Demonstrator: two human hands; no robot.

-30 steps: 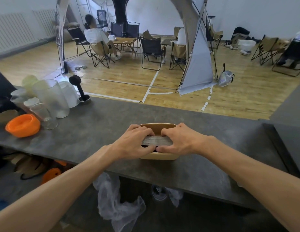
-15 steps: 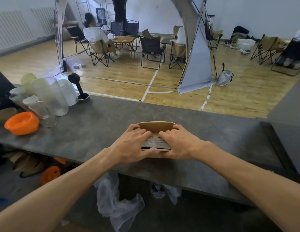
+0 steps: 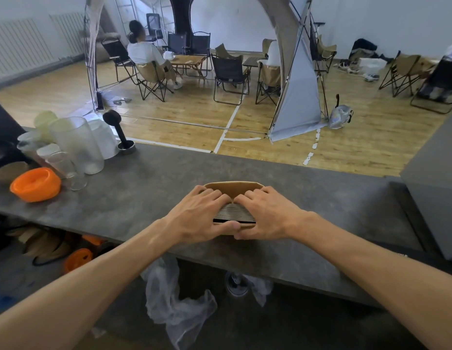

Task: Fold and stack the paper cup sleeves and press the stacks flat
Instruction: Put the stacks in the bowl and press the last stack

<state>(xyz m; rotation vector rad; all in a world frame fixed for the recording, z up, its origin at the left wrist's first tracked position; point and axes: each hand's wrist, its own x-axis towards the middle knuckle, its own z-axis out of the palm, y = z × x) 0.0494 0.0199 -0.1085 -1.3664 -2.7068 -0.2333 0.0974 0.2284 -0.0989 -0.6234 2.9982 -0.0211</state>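
Head view is showing a thick stack of paper cup sleeves [image 3: 233, 215] lying on the grey counter [image 3: 134, 183], close to its near edge, with both hands working on it. It looks as if the folding and stacking for this pile is largely done and the pressing is under way (whether more sleeves are waiting elsewhere, I cannot tell). The left hand [image 3: 199, 214] is lying over the left half of the stack, fingers spread across the top and thumb wrapping the near edge; the right hand [image 3: 264, 213] is mirroring it on the right half, the two thumbs meeting at the front, so both are clamping the pile from above. The sleeves are tan kraft card, their top face smooth and curved along the far edge, while the exposed side is showing fine dark layered ridges. The counter is looking like mottled matte stone. Well apart to the left, frosted plastic cups [image 3: 76, 145] are standing together, translucent and tapered, with a glossy orange bowl [image 3: 35, 184] just beside them and a black tamper [image 3: 119, 132] behind.
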